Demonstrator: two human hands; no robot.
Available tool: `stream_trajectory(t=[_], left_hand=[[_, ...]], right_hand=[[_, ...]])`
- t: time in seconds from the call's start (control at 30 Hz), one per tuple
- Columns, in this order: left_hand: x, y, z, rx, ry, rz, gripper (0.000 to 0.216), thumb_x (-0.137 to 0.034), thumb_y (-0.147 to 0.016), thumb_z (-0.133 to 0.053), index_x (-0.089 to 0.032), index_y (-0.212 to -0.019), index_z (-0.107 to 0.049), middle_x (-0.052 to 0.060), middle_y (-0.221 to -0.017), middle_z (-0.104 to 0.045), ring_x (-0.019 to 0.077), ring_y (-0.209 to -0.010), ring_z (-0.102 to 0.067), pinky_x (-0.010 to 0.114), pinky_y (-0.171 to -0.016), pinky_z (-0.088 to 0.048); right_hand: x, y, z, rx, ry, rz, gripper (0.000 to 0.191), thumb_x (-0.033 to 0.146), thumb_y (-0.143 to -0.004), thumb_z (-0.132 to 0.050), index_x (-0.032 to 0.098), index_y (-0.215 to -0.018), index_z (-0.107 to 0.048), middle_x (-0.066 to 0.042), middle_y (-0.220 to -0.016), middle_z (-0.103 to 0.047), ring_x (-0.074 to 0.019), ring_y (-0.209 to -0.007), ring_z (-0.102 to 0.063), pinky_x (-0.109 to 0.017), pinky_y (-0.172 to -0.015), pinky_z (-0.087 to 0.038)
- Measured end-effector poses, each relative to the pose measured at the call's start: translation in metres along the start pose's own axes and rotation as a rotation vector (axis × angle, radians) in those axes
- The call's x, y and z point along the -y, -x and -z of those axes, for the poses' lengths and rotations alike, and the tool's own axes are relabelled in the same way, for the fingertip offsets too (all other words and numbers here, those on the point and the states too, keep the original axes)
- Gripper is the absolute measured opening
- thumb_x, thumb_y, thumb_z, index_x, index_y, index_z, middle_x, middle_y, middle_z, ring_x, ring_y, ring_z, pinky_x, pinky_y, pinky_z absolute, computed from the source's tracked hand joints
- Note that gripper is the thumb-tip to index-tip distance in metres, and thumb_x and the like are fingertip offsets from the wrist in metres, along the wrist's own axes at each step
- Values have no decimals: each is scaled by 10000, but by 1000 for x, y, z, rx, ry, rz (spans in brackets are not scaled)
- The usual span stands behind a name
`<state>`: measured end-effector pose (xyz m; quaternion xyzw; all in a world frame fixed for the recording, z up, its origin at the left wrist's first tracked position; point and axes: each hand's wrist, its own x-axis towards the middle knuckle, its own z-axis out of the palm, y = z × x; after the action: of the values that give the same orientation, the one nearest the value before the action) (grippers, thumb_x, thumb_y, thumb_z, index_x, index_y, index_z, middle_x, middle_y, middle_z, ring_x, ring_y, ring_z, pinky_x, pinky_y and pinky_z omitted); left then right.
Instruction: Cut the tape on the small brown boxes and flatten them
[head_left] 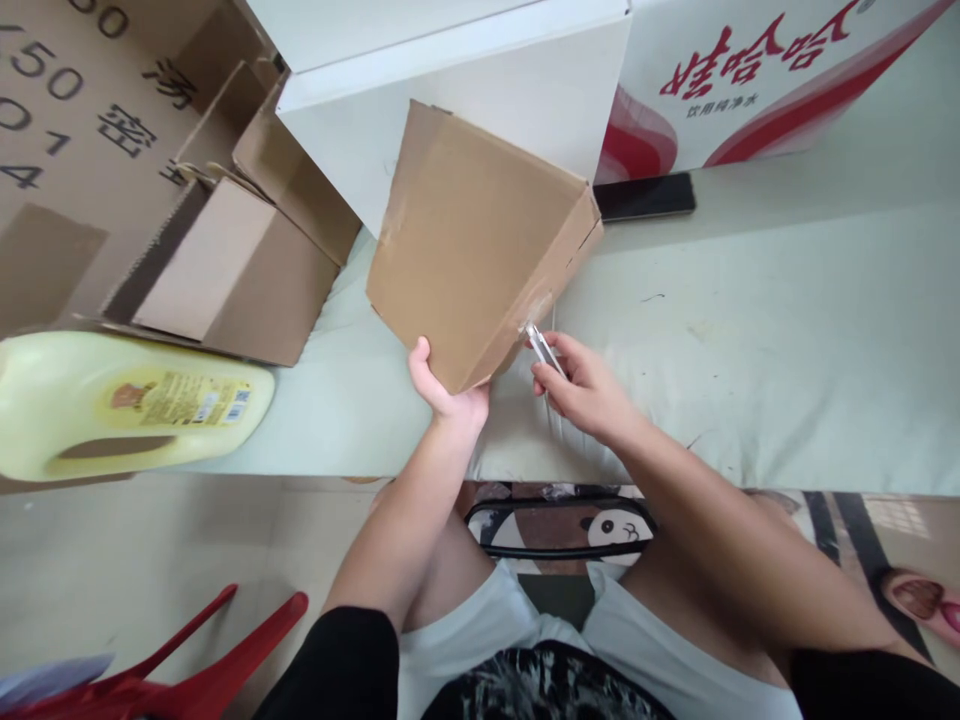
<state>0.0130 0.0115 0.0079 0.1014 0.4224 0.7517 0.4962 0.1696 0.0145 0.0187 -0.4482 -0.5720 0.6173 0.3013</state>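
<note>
A small brown cardboard box [469, 235] stands tilted on its near corner on the pale table [750, 330]. My left hand [446, 390] grips that near bottom corner from below, thumb up against the box's broad face. My right hand [585, 385] is closed round a small metal blade or cutter [541, 345], whose tip touches the taped edge on the box's right side.
A pale yellow jug [112, 400] lies on its side at the left. Open brown cartons [225, 250] stand behind it, a white box [465, 90] and a red-printed carton [757, 80] at the back. A black phone [645, 196] lies near them. A red chair [187, 670] is at lower left.
</note>
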Motion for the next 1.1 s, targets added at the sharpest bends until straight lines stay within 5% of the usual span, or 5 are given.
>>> stream_trajectory(t=[0.27,0.4,0.67,1.0,1.1], left_hand=[[-3,-7,3,-2,-37,-74,486,-582,-811,-559,-220,-1092,-721,81,-1061,-750,283,-992,-707,360,-777,-544],[-2,-5,1,0,-73,-70,505,-585,-788,-580,-209,-1096,-714,88,-1055,-750,289,-1005,-706,363,-801,-540],[11,3,-3,-15,-61,-126,518,-569,-792,-549,-193,-1110,-708,96,-1096,-754,287,-1056,-711,354,-842,-544],[-8,3,-1,96,-68,-183,552,-570,-824,-532,-210,-1214,-687,108,-1254,-720,333,-1259,-643,411,-978,-538],[-15,-3,4,139,-49,-163,544,-582,-820,-549,-225,-1205,-692,107,-1253,-721,350,-1274,-630,436,-981,-540]], right_hand=[[8,1,12,150,52,-66,267,450,-1015,-412,221,-904,-489,13,-693,-594,-132,-583,-608,-275,-566,-489],[11,-2,12,72,78,-75,125,312,-977,-421,236,-1053,-483,1,-813,-654,-143,-567,-637,-290,-555,-508],[6,-2,0,-125,594,19,167,373,-976,-330,264,-852,-354,-41,-671,-570,-253,-660,-597,-354,-671,-379],[9,12,6,48,445,64,224,368,-981,-330,256,-790,-364,-4,-674,-544,-179,-628,-534,-320,-653,-383],[12,18,13,311,443,71,248,364,-973,-392,240,-763,-434,-1,-662,-559,-168,-623,-522,-310,-637,-380]])
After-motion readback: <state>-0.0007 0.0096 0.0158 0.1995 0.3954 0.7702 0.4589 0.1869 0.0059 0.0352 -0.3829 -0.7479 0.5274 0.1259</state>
